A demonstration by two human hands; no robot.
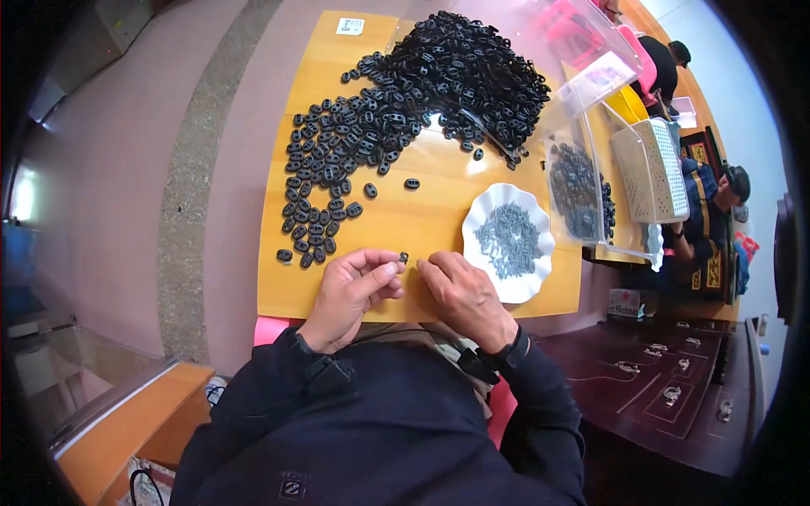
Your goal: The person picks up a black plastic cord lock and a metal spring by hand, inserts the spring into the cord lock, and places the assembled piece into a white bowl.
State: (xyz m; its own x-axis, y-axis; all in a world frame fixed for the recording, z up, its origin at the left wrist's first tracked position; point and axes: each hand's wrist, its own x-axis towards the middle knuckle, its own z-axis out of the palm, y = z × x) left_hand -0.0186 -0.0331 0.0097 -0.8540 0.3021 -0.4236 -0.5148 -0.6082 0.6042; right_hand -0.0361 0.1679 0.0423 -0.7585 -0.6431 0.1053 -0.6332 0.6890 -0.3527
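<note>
My left hand [363, 285] pinches a small black oval piece [403, 256] between thumb and forefinger, just above the table's near edge. Close to its right, my right hand [462, 288] has its fingers drawn together and turned down; anything in them is hidden or too small to name. A white scalloped dish [541, 282] lies right beside that hand, with a heap of small grey metal pins or screws [509, 240] in it. Beyond my hands, loose black oval pieces with two holes [314, 217] spread over the left of the table and rise into a large pile [464, 72].
The yellow wooden table [405, 223] carries a clear plastic bin [582, 198] at its right edge, with black pieces visible through it. A cream perforated basket [650, 169] stands farther right. Two other people [713, 202] sit at the far right. A dark wooden panelled surface [658, 371] lies lower right.
</note>
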